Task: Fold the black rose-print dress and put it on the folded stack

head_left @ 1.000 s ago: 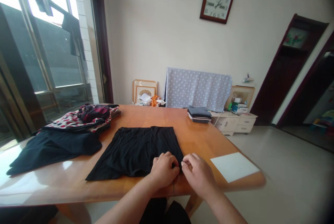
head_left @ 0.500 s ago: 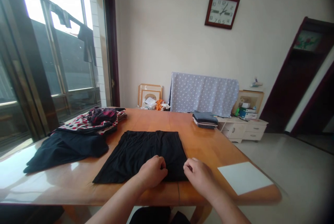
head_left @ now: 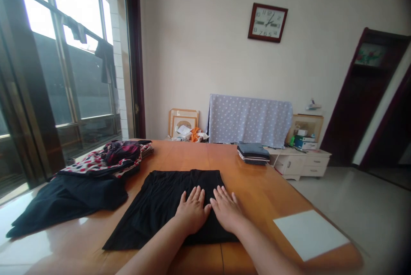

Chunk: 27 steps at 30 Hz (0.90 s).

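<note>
1 wrinkled black cloth (head_left: 157,208) on glossy wooden table (head_left: 260,200); left hand (head_left: 192,213), right hand (head_left: 226,211) splayed across it.

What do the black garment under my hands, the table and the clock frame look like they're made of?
Black garment: soft, mostly matte fabric, shown by its fine wrinkles; fibre unclear. Table: probably varnished wood, its orange-brown top glossy with bright reflections. Clock frame: dark reddish-brown, perhaps wood or plastic; finish hard to judge.

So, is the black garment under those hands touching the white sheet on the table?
Apart. The head view shows bare wooden tabletop between the black garment and the white sheet.
</note>
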Motion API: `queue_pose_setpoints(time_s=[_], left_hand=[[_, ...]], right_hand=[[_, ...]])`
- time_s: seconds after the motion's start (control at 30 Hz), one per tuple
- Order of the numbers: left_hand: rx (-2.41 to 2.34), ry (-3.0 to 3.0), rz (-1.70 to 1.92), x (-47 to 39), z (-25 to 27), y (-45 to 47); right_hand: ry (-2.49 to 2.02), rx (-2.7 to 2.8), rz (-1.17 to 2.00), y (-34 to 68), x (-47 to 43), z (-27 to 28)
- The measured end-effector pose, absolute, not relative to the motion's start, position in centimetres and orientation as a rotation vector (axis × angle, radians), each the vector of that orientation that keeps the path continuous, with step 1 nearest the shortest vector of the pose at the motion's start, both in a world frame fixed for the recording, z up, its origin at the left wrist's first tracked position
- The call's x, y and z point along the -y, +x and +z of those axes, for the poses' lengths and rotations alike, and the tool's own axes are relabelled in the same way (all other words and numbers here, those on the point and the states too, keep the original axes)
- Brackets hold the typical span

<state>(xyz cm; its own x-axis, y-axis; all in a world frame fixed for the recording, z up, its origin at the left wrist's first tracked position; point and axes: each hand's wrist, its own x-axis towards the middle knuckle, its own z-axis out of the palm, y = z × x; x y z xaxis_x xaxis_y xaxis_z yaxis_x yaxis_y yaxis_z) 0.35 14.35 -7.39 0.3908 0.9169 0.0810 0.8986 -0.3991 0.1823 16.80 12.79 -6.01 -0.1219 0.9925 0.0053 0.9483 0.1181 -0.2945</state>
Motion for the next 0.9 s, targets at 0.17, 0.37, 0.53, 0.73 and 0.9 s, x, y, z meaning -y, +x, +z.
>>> queue_pose_setpoints(time_s=[0.17, 0.37, 0.53, 0.73, 0.9], left_hand=[[-1.688, 2.519, 0.246, -14.1, -7.4, 0.1], [-1.540, 2.483, 0.131, -15.9, -4.5, -0.6], [-1.504, 2.588, 0.378, -19.4, -2.9, 0.6], [-1.598, 2.535, 0.290, -21.7, -6.0, 1.0], [-1.687, 2.491, 0.244, -22.1, -7.5, 0.0]], right_hand=[[-1.989, 2.224, 0.333, 17.3, -12.5, -6.5], [-1.865, 2.197, 0.436, 18.5, -14.2, -5.1], [-1.680, 2.005, 0.407, 18.2, -18.0, -3.6], [-1.710, 2.065, 0.424, 16.5, -21.0, -5.1], [-1.737, 2.218, 0.442, 17.2, -21.0, -7.3]])
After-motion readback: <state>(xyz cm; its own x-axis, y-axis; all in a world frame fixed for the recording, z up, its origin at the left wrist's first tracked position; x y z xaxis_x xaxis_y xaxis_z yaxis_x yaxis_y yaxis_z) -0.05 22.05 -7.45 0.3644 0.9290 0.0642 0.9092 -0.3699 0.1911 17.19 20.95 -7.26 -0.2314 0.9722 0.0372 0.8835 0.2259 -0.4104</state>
